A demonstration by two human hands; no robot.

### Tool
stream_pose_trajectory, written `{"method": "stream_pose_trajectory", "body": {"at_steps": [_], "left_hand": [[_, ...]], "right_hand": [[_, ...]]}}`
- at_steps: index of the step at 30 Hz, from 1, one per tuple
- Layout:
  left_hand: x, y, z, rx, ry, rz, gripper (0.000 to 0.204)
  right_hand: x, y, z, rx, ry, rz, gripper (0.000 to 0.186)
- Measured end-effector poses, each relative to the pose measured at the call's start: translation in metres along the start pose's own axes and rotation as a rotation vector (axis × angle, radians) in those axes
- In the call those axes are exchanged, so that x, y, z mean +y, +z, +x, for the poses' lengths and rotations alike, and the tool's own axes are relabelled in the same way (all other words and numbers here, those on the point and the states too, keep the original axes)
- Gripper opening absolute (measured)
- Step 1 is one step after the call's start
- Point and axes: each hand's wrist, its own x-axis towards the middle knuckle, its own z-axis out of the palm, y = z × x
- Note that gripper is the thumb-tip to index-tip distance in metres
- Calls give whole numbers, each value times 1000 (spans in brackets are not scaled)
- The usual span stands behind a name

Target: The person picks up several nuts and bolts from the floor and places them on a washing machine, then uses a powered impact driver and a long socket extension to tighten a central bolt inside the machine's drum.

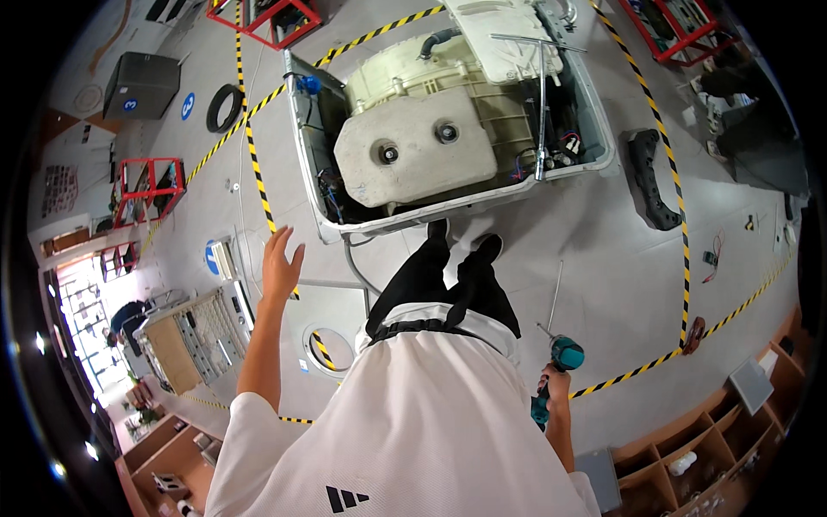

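Note:
My right hand [556, 383] is wrapped round the grip of a teal and black cordless drill [567, 353], held low at my right side. A thin long rod shows just beyond its chuck; whether it is fitted in the drill I cannot tell. My left hand [280, 265] is raised on the left with fingers apart, holding nothing. Ahead of my feet lies an opened washing machine [457, 207], its pale drum tub [413, 65] exposed. A grey concrete counterweight [422, 159] with two bolt recesses sits on the tub. Across the cabinet's right part rests a T-handle wrench [542, 112].
A dark curved part [652, 181] lies right of the machine, beside striped floor tape [684, 258]. A grey hose [357, 267] runs from the cabinet toward my legs. Left are a black rubber ring [225, 109] and a red-framed cart [151, 189]. Wooden shelving [663, 444] stands behind right.

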Motion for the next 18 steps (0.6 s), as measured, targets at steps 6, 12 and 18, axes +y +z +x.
{"method": "stream_pose_trajectory", "body": {"at_steps": [6, 12, 18], "left_hand": [[-35, 16, -91, -208, -212, -81, 42], [-40, 48, -127, -387, -341, -245, 46], [-50, 59, -103, -566, -371, -395, 41]], "right_hand": [[7, 17, 15, -102, -61, -256, 4], [8, 26, 26, -75, -212, -526, 6], [10, 32, 15, 74, -265, -774, 15]]}}
